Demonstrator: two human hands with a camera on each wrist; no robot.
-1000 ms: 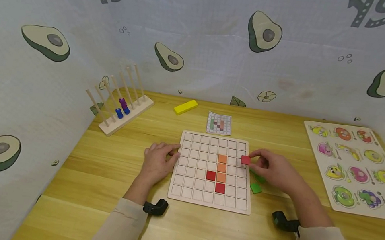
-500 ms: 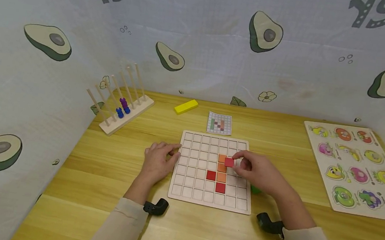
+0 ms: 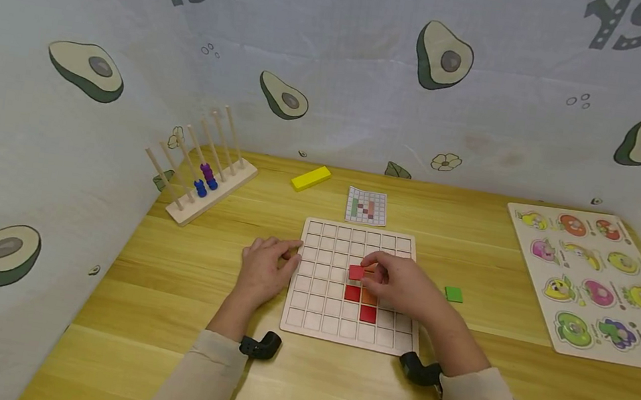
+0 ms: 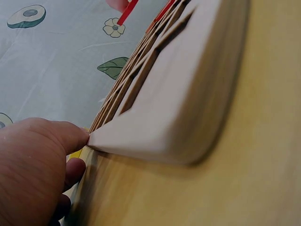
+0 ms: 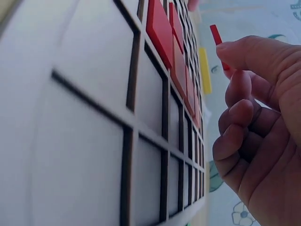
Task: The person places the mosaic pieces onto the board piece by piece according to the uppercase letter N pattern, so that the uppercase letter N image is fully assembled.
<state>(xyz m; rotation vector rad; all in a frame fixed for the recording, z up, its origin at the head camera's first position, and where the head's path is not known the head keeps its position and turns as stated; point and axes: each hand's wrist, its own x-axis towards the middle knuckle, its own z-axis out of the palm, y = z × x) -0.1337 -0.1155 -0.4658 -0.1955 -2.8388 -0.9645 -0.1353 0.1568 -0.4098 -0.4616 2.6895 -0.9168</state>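
Note:
A wooden grid board (image 3: 304, 323) lies flat in front of me. My right hand (image 3: 406, 286) pinches a red square tile (image 3: 356, 272) between thumb and finger above its middle; the right wrist view shows the held tile (image 5: 216, 35) raised off the grid. Two red tiles sit in cells, one left (image 3: 352, 293) and one below (image 3: 367, 314) an orange tile (image 3: 368, 297). More orange tiles are mostly covered by the right hand in the head view. At the board's left edge my left hand (image 3: 266, 267) rests with its fingertips touching the side.
Behind the board lies a printed pattern card (image 3: 366, 206), with a yellow block (image 3: 311, 178) to its left. A peg stand (image 3: 212, 192) with beads is at far left. A green tile (image 3: 453, 294) lies right of the board, a fruit puzzle board (image 3: 601, 284) farther right.
My right hand has carried the red tile leftward from the board's right edge to over its middle. A green tile at the right is now uncovered. The left hand stays in place.

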